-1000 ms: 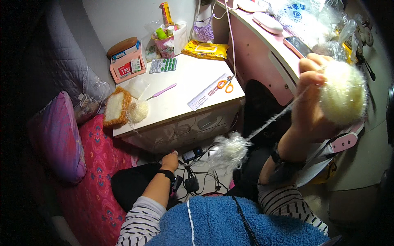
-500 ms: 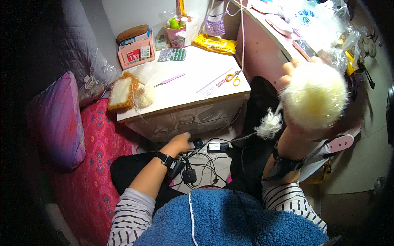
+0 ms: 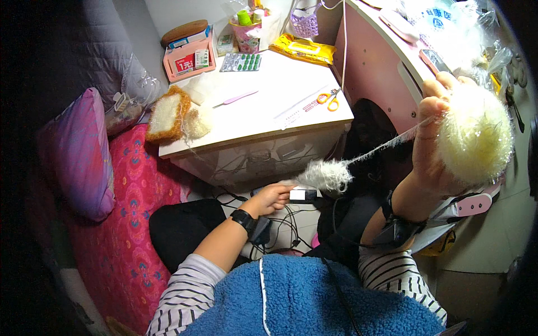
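Swung left since the earlier frame, the fuzzy white yarn tuft (image 3: 329,175) sits beside the left hand (image 3: 270,199), which I judge pinches its end; the right hand (image 3: 429,134) grips the cream yarn ball (image 3: 476,137) high, seemingly keeping the strand (image 3: 386,144) taut.

Red card (image 3: 185,64): had white print.
Plastic bag (image 3: 458,21): had blue writing and a blue sign (image 3: 439,24).
Ruler (image 3: 302,106): had small red print.
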Demonstrator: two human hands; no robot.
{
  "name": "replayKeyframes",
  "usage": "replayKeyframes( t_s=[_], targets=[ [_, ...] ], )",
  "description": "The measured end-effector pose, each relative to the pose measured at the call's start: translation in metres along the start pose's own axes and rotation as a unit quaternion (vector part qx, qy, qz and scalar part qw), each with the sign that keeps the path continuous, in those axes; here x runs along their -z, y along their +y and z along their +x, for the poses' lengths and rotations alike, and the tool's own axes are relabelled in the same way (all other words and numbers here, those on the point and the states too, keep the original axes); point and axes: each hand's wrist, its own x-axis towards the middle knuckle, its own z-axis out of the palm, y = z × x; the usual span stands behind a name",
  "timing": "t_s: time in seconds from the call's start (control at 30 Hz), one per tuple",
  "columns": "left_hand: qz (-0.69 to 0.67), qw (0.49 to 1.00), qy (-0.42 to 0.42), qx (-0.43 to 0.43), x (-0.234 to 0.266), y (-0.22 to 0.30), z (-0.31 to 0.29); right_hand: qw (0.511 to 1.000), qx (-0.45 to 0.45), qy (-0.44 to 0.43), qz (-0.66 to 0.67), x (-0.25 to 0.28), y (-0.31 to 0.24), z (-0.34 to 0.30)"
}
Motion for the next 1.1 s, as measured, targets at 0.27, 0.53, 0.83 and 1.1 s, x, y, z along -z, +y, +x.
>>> replayKeyframes(
  t_s=[0.27,0.53,0.83,1.1],
  targets=[
    [0.047,0.944,0.321,0.055,0.254,-0.082,0.018,0.995,0.069,-0.068,0.035,0.010,-0.031,0.008],
    [-0.576,0.724,0.329,-0.189,0.270,-0.045,0.005,0.991,0.108,-0.055,0.047,0.023,-0.059,0.014],
    [0.373,0.917,0.087,-0.112,0.011,0.052,-0.021,0.972,0.071,-0.023,-0.224,-0.006,0.023,-0.019],
    [0.502,0.798,-0.048,-0.332,-0.162,0.095,-0.091,0.948,0.065,-0.077,-0.301,-0.015,0.050,-0.012]
  ],
)
